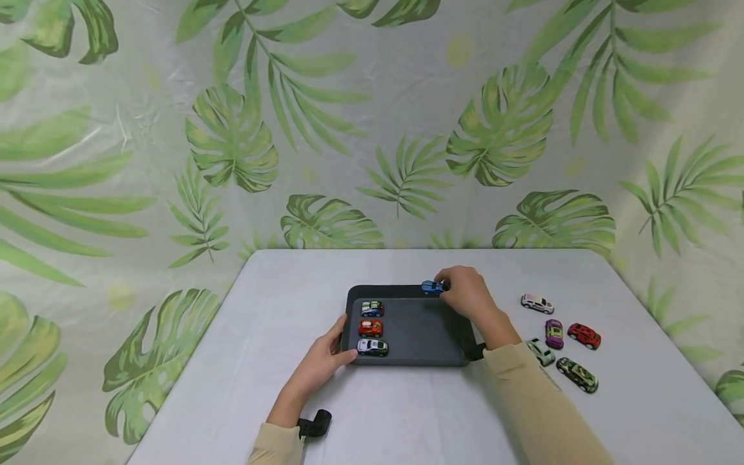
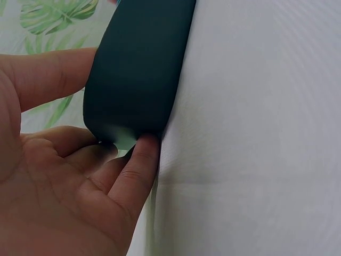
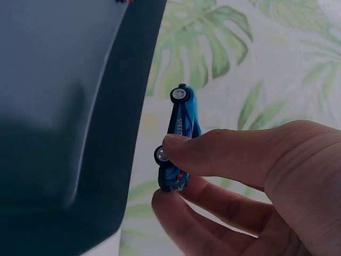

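Observation:
Over the back edge of a dark grey tray [image 1: 415,329], my right hand [image 1: 467,296] pinches a blue toy car [image 1: 433,287] between thumb and fingers. In the right wrist view the blue toy car [image 3: 184,120] has its wheels towards the tray wall [image 3: 114,133], apart from it. My left hand [image 1: 316,361] holds the tray at its left side near the front corner; in the left wrist view its thumb and fingers [image 2: 139,173] touch the tray's outer wall [image 2: 138,69]. Inside the tray's left side stand a green-white-blue car [image 1: 372,309], a red car [image 1: 371,329] and a white-and-black car [image 1: 372,347].
Right of the tray on the white table [image 1: 232,387] lie several more toy cars: a white one [image 1: 537,303], a purple one [image 1: 554,333], a red one [image 1: 584,336], a pale green one [image 1: 542,352] and a camouflage one [image 1: 577,375]. A leaf-patterned curtain [image 1: 407,129] hangs behind.

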The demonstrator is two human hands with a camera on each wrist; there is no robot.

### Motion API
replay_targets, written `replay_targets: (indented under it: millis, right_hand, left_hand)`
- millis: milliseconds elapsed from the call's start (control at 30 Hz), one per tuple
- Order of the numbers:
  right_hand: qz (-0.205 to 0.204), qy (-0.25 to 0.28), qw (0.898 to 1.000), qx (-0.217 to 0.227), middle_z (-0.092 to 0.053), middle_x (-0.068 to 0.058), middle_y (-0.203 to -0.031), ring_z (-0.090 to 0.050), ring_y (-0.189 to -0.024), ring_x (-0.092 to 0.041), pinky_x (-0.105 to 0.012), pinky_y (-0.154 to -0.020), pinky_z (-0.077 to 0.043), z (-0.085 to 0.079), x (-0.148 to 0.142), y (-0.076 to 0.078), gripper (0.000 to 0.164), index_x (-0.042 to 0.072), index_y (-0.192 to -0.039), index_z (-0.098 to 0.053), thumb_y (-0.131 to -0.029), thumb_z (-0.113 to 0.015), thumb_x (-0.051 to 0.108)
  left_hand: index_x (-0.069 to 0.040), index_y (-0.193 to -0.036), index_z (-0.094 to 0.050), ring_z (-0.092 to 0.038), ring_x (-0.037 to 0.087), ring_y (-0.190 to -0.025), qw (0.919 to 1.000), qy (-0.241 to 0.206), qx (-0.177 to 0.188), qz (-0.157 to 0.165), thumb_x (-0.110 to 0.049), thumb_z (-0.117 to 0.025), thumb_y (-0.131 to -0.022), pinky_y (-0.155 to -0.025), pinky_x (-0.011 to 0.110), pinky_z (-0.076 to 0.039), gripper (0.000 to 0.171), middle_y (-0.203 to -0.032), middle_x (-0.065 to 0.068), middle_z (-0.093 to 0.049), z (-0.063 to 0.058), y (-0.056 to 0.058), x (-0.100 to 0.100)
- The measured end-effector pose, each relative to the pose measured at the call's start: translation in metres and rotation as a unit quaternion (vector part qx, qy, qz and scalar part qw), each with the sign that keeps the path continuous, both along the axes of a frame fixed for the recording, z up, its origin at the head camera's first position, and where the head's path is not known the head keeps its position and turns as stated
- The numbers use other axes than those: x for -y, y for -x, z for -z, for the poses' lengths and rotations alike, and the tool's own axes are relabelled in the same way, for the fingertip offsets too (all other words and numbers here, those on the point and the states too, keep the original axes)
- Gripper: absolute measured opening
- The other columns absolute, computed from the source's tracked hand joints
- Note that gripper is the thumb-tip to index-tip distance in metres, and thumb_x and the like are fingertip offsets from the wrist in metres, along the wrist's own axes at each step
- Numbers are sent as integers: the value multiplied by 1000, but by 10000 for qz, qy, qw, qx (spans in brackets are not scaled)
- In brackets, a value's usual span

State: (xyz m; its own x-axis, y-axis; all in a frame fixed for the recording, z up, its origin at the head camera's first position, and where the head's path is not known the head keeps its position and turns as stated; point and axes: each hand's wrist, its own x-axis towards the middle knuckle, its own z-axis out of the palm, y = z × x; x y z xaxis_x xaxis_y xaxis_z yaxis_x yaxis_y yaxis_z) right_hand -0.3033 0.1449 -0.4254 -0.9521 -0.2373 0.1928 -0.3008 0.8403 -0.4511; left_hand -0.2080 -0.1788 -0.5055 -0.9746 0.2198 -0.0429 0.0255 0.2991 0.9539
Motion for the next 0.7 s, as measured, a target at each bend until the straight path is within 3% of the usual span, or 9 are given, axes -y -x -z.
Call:
replay_targets:
  millis: [367,700]
  right_hand:
    - [-138,-252,9995,110,-73,-11,-110,-68,-94,-32,-44,-65,-56,9,28,3,33,14,-116,-77,-85,-71,1]
    - [-302,-490,9982,154,-73,-6,-106,-68,-93,-28,-44,-69,-57,20,45,7,30,17,-112,-78,-85,-76,5]
  left_hand:
    - [-14,-162,-20,-23,24,-150,10000,66,74,4,-14,-71,-94,-119,43,-24,85,-166,6,-18,1,-1,1]
    - [-13,-162,-21,-22,25,-150,10000,13,12,27,-13,-71,-94,-119,44,-24,85,-166,7,-18,1,1,1]
